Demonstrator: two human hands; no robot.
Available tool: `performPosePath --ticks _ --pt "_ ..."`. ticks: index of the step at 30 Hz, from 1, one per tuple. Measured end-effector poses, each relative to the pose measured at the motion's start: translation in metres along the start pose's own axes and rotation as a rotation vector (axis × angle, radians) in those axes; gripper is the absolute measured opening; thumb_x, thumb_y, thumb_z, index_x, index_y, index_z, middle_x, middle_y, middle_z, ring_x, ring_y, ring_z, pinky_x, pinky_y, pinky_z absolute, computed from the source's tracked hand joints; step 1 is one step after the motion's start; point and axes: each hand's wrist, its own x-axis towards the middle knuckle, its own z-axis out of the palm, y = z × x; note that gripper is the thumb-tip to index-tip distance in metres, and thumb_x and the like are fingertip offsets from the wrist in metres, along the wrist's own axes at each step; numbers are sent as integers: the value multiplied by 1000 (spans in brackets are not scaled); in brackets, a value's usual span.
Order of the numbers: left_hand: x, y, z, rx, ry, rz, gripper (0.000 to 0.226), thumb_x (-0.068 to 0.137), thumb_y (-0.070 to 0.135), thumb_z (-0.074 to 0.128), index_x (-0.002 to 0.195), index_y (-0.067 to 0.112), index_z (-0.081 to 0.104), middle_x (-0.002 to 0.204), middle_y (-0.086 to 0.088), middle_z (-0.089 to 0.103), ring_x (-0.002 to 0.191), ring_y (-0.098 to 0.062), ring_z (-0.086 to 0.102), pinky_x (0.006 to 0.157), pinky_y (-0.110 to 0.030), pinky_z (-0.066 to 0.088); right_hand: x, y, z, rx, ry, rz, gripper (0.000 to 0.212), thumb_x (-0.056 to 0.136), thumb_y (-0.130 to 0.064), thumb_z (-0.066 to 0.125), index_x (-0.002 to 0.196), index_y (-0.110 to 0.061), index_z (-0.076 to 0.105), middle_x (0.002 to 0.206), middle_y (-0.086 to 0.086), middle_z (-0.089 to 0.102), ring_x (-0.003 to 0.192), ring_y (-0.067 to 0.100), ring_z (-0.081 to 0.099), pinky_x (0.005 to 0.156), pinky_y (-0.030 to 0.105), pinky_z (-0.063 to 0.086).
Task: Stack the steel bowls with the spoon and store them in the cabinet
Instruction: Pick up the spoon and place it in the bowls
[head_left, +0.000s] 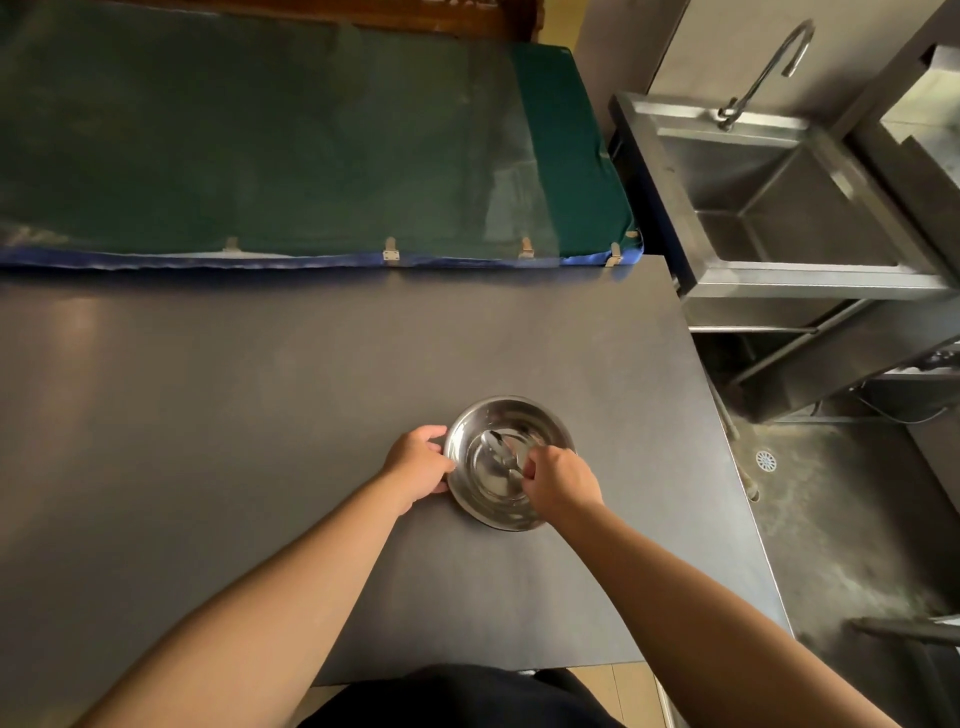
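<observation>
A shiny steel bowl (506, 415) sits on the dark grey table (260, 415), right of centre. It looks like one bowl; I cannot tell whether others are nested beneath it. A steel spoon (497, 448) lies inside it, bowl end pointing away from me. My right hand (561, 480) reaches over the near right rim and pinches the spoon's handle. My left hand (420, 462) grips the bowl's left rim with thumb and fingers.
A green padded mat (311, 145) with a blue edge lies beyond the table. A steel sink (769, 202) with a curved tap (769, 67) stands at the right. Wet floor with a drain (766, 460) lies past the table's right edge. No cabinet shows.
</observation>
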Motion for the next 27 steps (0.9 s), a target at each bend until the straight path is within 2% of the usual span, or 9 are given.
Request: performPosePath --ticks 3,6,12,16,18,20,22,25,27 --pt "1 1 0 -18 6 -10 61 85 -2 67 140 18 52 121 -11 60 99 -27 67 67 -33 61 3 -2 4 -16 -8 10 12 85 -16 58 81 -24 67 78 1 64 68 25 53 62 28 43" --pt "2 2 0 -22 14 -14 59 86 -2 68 140 17 53 124 -11 61 102 -27 67 74 -37 61 5 -2 8 -20 -15 4 12 85 -18 59 76 -26 62 73 -3 57 66 24 53 61 28 43" --pt "-1 5 2 -28 16 -13 54 87 -3 65 138 13 55 102 1 62 94 -24 67 71 -34 59 8 -2 11 -37 -29 -7 11 85 -19 58 78 -25 63 73 -3 55 66 25 52 62 28 42" --pt "-2 6 1 11 24 0 54 87 1 66 138 14 55 119 -6 63 97 -23 67 79 -38 60 9 0 12 -48 -41 -24 10 86 -18 57 82 -24 63 75 -3 57 68 25 54 62 28 43" --pt "-1 5 1 22 28 5 53 86 3 67 137 14 56 116 -5 63 92 -19 67 77 -36 61 9 1 11 -44 -44 -28 9 87 -19 57 82 -24 62 75 -3 57 68 25 54 62 28 42" --pt "-1 6 1 25 28 9 53 87 5 67 137 15 56 109 -1 63 85 -13 66 68 -31 60 9 1 8 -28 -43 -38 9 87 -21 59 80 -25 59 75 -2 58 70 26 56 62 29 43" --pt "0 7 1 30 29 4 53 87 7 67 137 15 56 110 -1 62 85 -11 64 66 -30 59 10 2 3 -4 -31 -37 3 87 -24 62 87 -23 64 82 1 65 75 27 61 63 29 47" --pt "0 9 1 48 35 -16 52 87 12 68 137 18 56 111 1 63 91 -12 63 71 -35 61 13 9 -11 51 6 -12 22 84 -28 66 105 -23 69 97 2 70 79 25 61 65 27 43" --pt "-2 11 1 60 37 -25 52 87 17 69 137 20 56 113 1 63 93 -10 61 63 -30 60 17 15 -21 86 36 -13 29 85 -27 68 113 -22 69 105 4 69 89 28 65 68 29 46"
